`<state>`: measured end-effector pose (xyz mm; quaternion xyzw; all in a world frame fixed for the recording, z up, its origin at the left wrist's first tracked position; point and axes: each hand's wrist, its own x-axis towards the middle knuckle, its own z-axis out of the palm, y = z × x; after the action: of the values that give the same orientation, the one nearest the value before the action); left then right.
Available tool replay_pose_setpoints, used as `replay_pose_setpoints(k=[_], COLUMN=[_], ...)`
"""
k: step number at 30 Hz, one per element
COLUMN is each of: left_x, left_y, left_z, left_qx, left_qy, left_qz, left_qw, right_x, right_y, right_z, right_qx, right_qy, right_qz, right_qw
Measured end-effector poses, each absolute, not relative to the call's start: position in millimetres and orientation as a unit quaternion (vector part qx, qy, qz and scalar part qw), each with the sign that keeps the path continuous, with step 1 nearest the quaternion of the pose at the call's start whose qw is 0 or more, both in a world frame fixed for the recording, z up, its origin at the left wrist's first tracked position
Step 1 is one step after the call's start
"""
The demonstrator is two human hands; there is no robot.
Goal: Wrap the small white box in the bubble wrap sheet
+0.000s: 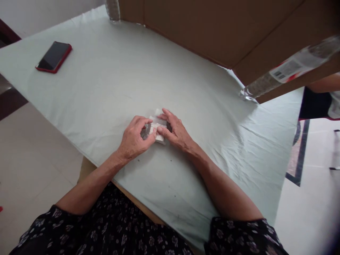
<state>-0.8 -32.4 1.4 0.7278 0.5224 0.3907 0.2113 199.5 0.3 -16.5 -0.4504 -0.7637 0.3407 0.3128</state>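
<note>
- Small white rectangular packet (160, 137), centre: its red print seems too blurred to read.
- Left hand (135, 137) grips its left side; right hand (178, 133) grips it too, thumb on its face.
- White-and-red barcode label (289, 69), two o'clock, on the brown cardboard box (191, 30).
- Pale green cloth-covered table (119, 74): near edge at seven o'clock, broad surface towards eleven.
- Black-screened, red-cased phone (53, 56), ten o'clock.

Soft light, faint shadows, slight blur
</note>
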Motion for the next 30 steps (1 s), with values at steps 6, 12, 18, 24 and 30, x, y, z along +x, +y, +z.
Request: replay_pose_setpoints(k=[6, 12, 18, 24, 30], left_x=[-4, -3, -3, -4, -5], left_y=[-30, -31, -31, -30, -30], left_z=[1, -2, -2, -4, -5], left_qx=[0.728, 0.72, 0.723, 0.727, 0.728], left_qy=[0.521, 0.516, 0.511, 0.504, 0.514], left_qz=[0.382, 0.386, 0.383, 0.382, 0.362], left_qw=[0.229, 0.258, 0.264, 0.269, 0.274], right_x=[205, 203, 201, 202, 202], right_y=[-14, -19, -11, -3, 3], right_z=[-3, -2, -2, 5, 2], right_qx=[-0.502, -0.505, -0.474, -0.456, -0.434], right_qy=[-0.726, -0.712, -0.727, -0.733, -0.764], right_qz=[0.306, 0.376, 0.396, 0.435, 0.419], right_qw=[0.357, 0.311, 0.301, 0.256, 0.229])
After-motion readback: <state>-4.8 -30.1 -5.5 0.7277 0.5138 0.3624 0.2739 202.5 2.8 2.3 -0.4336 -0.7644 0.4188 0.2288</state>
